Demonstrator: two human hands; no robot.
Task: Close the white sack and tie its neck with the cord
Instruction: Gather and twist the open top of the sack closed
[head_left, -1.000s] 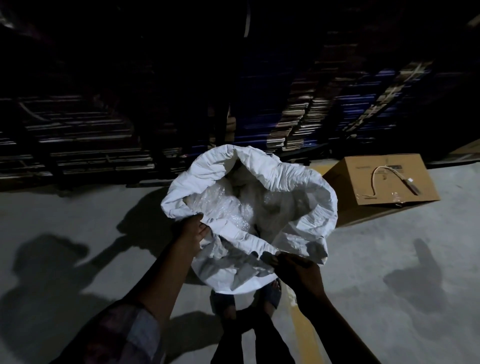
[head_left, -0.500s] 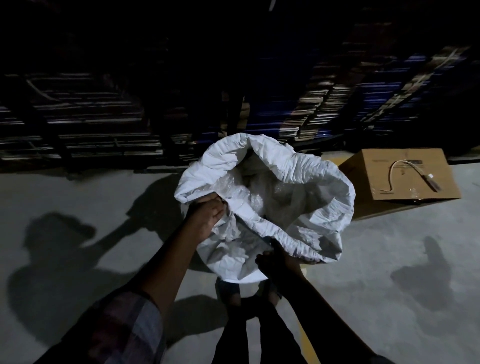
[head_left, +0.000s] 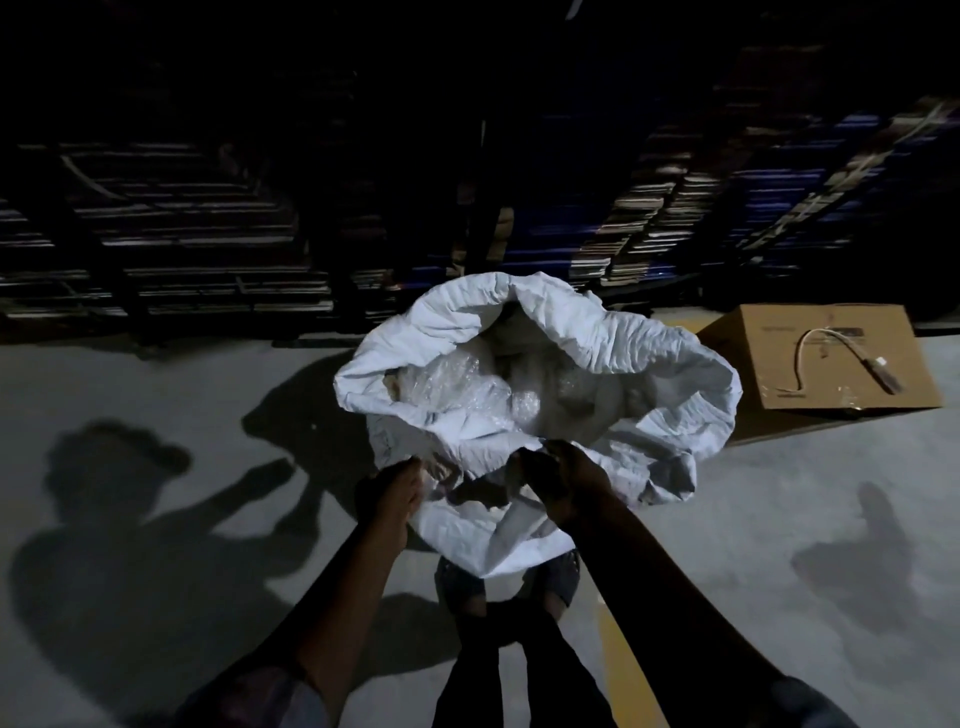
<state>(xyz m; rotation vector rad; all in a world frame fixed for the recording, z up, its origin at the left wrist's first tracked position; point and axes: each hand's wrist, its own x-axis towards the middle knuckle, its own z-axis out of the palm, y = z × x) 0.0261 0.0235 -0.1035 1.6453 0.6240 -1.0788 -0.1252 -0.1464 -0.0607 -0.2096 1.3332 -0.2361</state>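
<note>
A white woven sack (head_left: 649, 364) stands on the concrete floor in front of my feet, its mouth wide open and its rim rolled outward. Clear bubble wrap (head_left: 457, 389) fills the inside. My left hand (head_left: 389, 496) grips the near rim on the left. My right hand (head_left: 569, 478) grips the near rim close beside it, fingers closed on the fabric. A white cord (head_left: 810, 358) lies on a cardboard box to the right, apart from both hands.
The brown cardboard box (head_left: 852, 384) sits on the floor right of the sack. Dark racks of stacked flat cartons (head_left: 182, 249) run along the back. A yellow floor line (head_left: 623, 670) passes by my legs. Shadows fall on the grey floor.
My left hand has slid down the rim from the sack's left side to the near edge. Both hands now hold the near rim close together.
</note>
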